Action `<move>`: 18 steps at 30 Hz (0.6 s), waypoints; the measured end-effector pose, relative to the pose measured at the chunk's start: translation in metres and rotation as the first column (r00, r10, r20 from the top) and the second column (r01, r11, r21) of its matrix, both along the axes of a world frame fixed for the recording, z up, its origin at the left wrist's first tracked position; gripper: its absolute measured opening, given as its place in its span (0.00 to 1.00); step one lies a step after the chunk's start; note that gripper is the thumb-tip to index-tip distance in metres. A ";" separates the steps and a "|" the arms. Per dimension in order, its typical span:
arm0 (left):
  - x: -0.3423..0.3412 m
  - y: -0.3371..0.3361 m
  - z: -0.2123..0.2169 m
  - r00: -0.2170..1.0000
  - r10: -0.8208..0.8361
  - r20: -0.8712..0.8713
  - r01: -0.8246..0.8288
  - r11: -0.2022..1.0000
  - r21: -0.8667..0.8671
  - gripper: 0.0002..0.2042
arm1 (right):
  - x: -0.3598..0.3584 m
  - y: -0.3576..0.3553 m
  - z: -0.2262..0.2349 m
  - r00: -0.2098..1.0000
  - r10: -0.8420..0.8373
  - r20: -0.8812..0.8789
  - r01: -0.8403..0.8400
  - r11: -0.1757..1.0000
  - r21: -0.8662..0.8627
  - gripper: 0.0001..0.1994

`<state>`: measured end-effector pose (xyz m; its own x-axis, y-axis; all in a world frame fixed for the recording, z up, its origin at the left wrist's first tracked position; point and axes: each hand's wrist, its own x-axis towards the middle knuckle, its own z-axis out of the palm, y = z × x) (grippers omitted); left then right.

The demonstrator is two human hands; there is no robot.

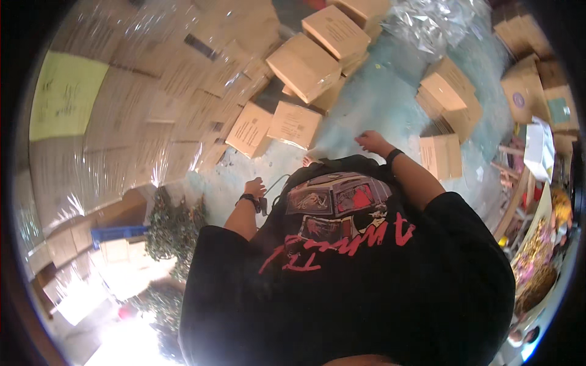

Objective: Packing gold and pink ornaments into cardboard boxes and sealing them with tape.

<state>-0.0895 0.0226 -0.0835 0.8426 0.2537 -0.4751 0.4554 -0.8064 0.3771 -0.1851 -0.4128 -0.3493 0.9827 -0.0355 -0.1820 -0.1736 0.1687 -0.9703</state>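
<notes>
My left hand [255,186] hangs in the air to the left of my black shirt, with a dark band on the wrist. Its fingers are apart and hold nothing. Farther forward and to the right is my right hand [372,143], also above the floor, its fingers loosely bent and apart with nothing between them. Nearest ahead of the hands stand two brown cardboard boxes, a tilted one [250,129] and a squarer one [295,125]. Behind them a larger carton [304,67] leans against another carton [336,33]. Neither hand touches a box.
A tall wall of film-wrapped cartons [177,79] with a yellow sheet [66,96] rises on the left. Dark green foliage [168,226] stands below it. More cartons [448,85] sit on the right floor, and crumpled clear plastic [436,24] lies at the far end.
</notes>
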 end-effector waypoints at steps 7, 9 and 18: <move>0.080 -0.078 -0.091 0.729 -0.681 0.068 0.676 0.732 0.083 0.08 | -0.130 -0.040 -0.159 0.813 -0.184 -0.552 0.140 0.983 -0.121 0.24; 0.058 -0.142 -0.075 0.952 -0.305 -0.021 0.286 0.913 -0.292 0.13 | -0.167 -0.045 -0.165 0.746 -0.136 -0.652 0.177 0.984 -0.003 0.21; -0.058 -0.333 -0.129 0.697 -0.416 -0.584 0.646 0.718 0.260 0.33 | -0.242 -0.075 -0.281 0.973 -0.124 -0.195 0.046 0.930 -0.364 0.19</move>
<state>-0.1472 -0.3101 -0.2128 0.6040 0.0971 -0.7911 -0.0860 -0.9788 -0.1858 -0.4273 -0.4876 -0.6299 0.9131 -0.2180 -0.3447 -0.3813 -0.1563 -0.9111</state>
